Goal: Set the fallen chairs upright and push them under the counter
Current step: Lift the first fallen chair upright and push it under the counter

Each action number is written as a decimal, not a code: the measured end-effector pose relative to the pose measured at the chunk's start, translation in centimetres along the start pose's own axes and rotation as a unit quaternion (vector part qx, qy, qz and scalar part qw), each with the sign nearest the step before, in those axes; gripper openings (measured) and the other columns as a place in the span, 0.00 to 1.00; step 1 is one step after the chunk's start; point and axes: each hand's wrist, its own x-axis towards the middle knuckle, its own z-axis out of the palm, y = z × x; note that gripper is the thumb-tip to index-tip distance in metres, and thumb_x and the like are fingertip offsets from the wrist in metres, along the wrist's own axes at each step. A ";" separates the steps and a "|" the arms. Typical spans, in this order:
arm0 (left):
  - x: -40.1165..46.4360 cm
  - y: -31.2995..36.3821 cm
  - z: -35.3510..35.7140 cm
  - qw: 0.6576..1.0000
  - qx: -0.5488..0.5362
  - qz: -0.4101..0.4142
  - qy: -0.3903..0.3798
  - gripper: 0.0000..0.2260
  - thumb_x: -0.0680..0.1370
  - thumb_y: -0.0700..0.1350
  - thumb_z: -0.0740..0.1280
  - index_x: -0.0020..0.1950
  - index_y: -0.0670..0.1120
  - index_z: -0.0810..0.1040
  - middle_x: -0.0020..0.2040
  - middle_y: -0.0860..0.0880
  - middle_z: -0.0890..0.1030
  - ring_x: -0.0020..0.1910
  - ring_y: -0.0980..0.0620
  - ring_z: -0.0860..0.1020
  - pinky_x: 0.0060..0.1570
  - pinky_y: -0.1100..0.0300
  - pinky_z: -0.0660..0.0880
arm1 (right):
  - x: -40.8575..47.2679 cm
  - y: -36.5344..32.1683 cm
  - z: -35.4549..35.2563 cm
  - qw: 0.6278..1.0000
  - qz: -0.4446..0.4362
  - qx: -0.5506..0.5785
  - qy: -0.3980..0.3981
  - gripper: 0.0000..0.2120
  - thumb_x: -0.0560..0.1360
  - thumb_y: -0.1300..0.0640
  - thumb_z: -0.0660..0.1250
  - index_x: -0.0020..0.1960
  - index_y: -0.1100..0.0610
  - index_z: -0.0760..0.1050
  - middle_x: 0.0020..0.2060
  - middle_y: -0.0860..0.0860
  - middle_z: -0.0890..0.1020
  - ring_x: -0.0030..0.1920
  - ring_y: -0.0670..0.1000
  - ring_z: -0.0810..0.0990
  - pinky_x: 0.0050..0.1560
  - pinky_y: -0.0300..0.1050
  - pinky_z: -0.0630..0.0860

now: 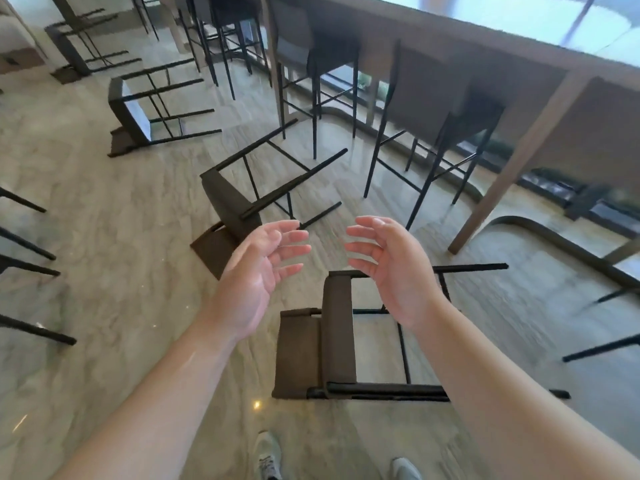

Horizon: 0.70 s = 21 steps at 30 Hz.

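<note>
Overhead, long bench (450,46) runs upper right; bar stools tucked beneath. Several stools toppled on floor (104,271). Nearest fallen stool (337,337) lies directly below hands, legs pointing right toward bench. Left hand (256,282), right hand (388,271) both released, empty, right nearer.

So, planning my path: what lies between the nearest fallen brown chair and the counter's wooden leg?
Only bare marble floor, judging by the head view.

Hands: left hand (258,271) and right hand (391,268) empty, fingers relaxed, palms facing.
Nearest fallen chair (337,336): on its side, at 6 o'clock.
Counter (450,46): at 1 o'clock.
</note>
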 end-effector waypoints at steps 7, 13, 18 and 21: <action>2.5 1.0 -8.6 0.994 0.034 -0.028 -0.103 0.15 0.74 0.56 0.63 0.58 0.56 0.81 0.59 0.48 0.82 0.61 0.49 0.79 0.55 0.55 0.75 | 0.0 3.8 8.3 0.996 -0.017 -0.012 0.083 0.14 0.72 0.49 0.65 0.53 0.54 0.81 0.50 0.53 0.85 0.48 0.52 0.82 0.45 0.45 0.78; 3.8 0.3 -11.2 0.987 0.043 -0.029 -0.153 0.14 0.73 0.55 0.65 0.57 0.58 0.81 0.58 0.51 0.82 0.60 0.51 0.80 0.54 0.60 0.76 | 0.1 5.3 10.6 0.989 -0.018 -0.013 0.149 0.10 0.72 0.50 0.66 0.50 0.51 0.83 0.52 0.55 0.84 0.50 0.53 0.82 0.46 0.46 0.77; 5.2 -0.6 -11.8 0.983 0.014 -0.069 -0.171 0.15 0.72 0.56 0.65 0.57 0.56 0.82 0.60 0.48 0.82 0.61 0.48 0.79 0.57 0.52 0.74 | 0.3 6.7 10.4 0.984 -0.012 -0.018 0.179 0.13 0.72 0.50 0.66 0.53 0.53 0.82 0.52 0.54 0.84 0.50 0.52 0.83 0.45 0.44 0.78; 5.7 -1.5 -11.9 0.982 0.012 -0.089 -0.168 0.18 0.72 0.56 0.66 0.59 0.52 0.81 0.59 0.47 0.82 0.61 0.47 0.80 0.57 0.51 0.74 | 0.6 7.7 9.8 0.981 -0.001 -0.002 0.194 0.16 0.72 0.50 0.66 0.55 0.56 0.81 0.52 0.54 0.85 0.49 0.51 0.83 0.45 0.44 0.77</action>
